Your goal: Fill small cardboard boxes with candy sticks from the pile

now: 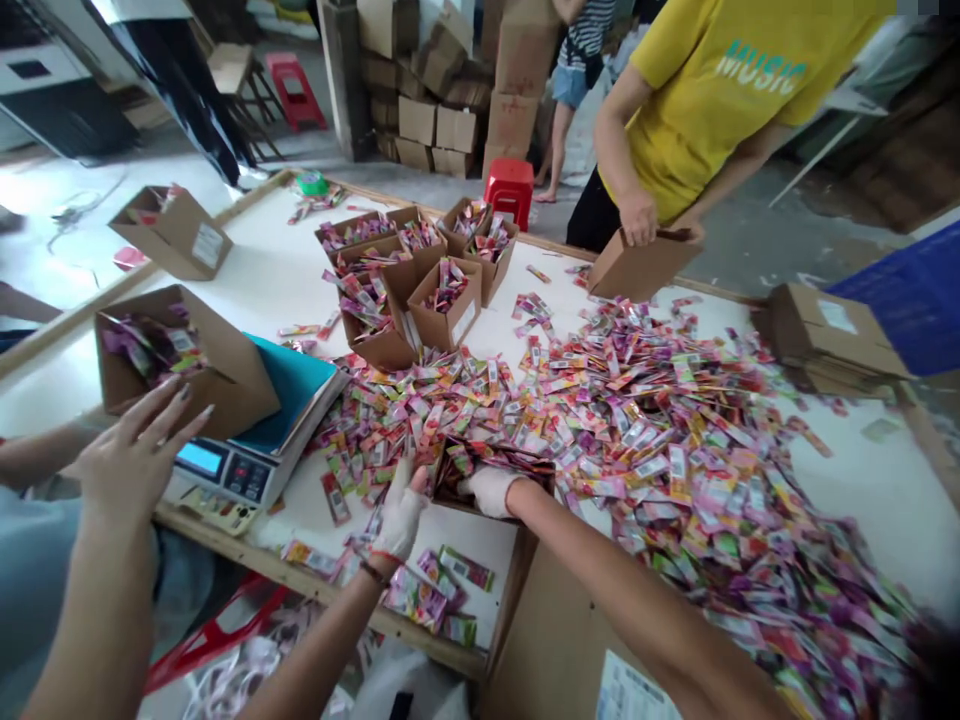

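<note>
A small cardboard box (pixel 474 508) filled with colourful candy sachets is in front of me at the table's near edge. My right hand (pixel 491 490), in a pale glove, reaches into its opening; the fingers are hidden among the sachets. Just left of the box is my left hand (pixel 399 515), gloved with bare fingertips, its thumb and fingers apart. Whether it touches the box's side I cannot tell. A big heap of loose sachets (pixel 660 430) spreads behind and to the right, and a few larger packets (pixel 465 568) lie near my left wrist.
At left, a co-worker's hand (pixel 139 450) is by a filled box (pixel 240 370) on a digital scale (pixel 232 470). Filled boxes (pixel 450 300) stand mid-table. Opposite, a person in yellow (pixel 712 110) holds a box (pixel 637 268). Flattened cartons (pixel 840 335) lie right; a large carton (pixel 555 620) stands below.
</note>
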`<state>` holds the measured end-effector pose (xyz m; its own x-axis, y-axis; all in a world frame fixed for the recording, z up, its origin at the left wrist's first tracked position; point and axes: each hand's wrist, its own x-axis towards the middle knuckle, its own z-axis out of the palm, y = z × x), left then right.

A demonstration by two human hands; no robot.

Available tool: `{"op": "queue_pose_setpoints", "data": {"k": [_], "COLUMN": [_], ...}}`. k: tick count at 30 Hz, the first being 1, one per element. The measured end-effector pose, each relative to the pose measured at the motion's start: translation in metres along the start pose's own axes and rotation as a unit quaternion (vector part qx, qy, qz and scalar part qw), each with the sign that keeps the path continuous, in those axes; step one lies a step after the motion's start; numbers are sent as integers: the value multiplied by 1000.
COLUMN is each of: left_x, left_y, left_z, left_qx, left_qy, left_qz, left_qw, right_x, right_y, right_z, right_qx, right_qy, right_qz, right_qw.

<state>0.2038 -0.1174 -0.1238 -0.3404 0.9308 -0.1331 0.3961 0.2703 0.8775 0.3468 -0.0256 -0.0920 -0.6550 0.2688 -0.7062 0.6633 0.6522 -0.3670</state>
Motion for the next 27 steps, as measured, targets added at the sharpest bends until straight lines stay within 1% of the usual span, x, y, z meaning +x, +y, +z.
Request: {"op": "queue_pose_setpoints", "data": {"k": [1,2,3,4,5,6,7,8,9,10,11,12,13,14,15,16,17,18,19,20,22,23,25,27], "left_x": [3,6,11,15,19,23,26,30,34,40,47,56,66,78,89,101,111,119,126,130,135,136,138,138], "left_y": [2,3,3,2,0,-3,-7,-11,-15,-19,-23,-27,-30,-33,-36,-39,-42,-45,-48,-50,-55,-55,-52,-41], "left_z": [8,15,22,28,34,38,40,41,40,37,33,28,22,18,15,15,17,22,27,34,43,44,37,18], "left_qx": [-17,-21,-25,-31,-40,-55,-78,-107,-129,-139,-140,-120,-76,-7,81,174,261,326,359,370,361,357,344,320], "left_qy": [-15,-23,-30,-40,-51,-62,-74,-80,-78,-69,-52,-37,-24,-19,-29,-49,-76,-105,-133,-156,-176,-178,-168,-147], "left_qz": [2,4,6,9,13,16,16,9,-4,-23,-46,-65,-78,-80,-71,-58,-41,-27,-18,-14,-14,-12,0,29], "left_qw": [1000,1000,999,999,998,996,994,991,988,988,988,990,994,997,994,982,962,939,924,916,916,917,924,935], "right_x": [-10,-25,-42,-61,-79,-94,-104,-108,-106,-98,-87,-72,-57,-43,-31,-22,-18,-17,-20,-27,-47,-58,-78,-91], "right_y": [-1,1,5,11,19,27,35,41,44,44,41,36,30,25,21,20,21,23,26,30,37,40,44,47], "right_z": [1,3,4,6,8,11,15,19,24,28,33,37,41,45,49,52,56,59,62,64,64,63,59,58], "right_qx": [12,41,85,140,198,230,232,213,176,128,78,32,-5,-29,-36,-28,-8,19,50,80,126,140,158,184], "right_qy": [9,34,75,129,193,251,299,324,327,318,304,290,283,283,286,289,299,317,344,376,439,466,504,513], "right_qz": [-20,-48,-75,-95,-81,-17,71,148,206,235,240,230,217,202,186,168,151,134,121,113,116,129,177,232], "right_qw": [1000,997,991,977,957,940,923,910,905,909,919,928,934,937,939,942,942,939,930,916,882,864,831,805]}}
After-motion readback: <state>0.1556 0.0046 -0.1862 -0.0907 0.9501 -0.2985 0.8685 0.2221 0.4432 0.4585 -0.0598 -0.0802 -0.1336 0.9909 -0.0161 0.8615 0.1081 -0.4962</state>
